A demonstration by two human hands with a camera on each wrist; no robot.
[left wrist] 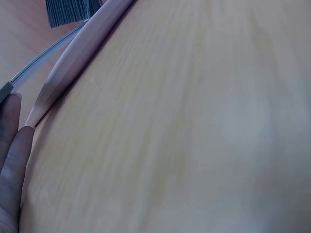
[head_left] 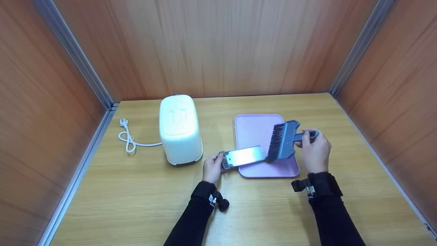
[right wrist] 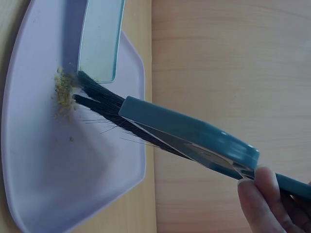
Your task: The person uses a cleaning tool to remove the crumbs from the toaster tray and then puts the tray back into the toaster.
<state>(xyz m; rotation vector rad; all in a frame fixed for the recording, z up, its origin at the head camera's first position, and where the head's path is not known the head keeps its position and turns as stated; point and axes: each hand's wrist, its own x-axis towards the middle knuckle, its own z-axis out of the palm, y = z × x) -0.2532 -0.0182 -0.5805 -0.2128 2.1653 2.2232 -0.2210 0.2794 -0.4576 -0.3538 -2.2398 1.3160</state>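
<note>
My left hand [head_left: 212, 168] grips the grey end of a toaster's crumb tray [head_left: 246, 156], a flat shiny metal strip. The strip slants over the lower left of a purple tray [head_left: 256, 127]. With my right hand [head_left: 316, 153] I hold a blue hand brush [head_left: 289, 140] by its looped handle. Its dark bristles [right wrist: 99, 97] point left and meet the far end of the metal strip. Beneath them, a small heap of yellowish crumbs [right wrist: 63, 92] lies on the purple tray, plain in the right wrist view.
A white toaster [head_left: 180, 126] stands left of the purple tray. From its left side a white cord [head_left: 146, 145] runs out to a loosely looped plug end. Wooden panels [head_left: 218, 48] enclose the table at the back and both sides.
</note>
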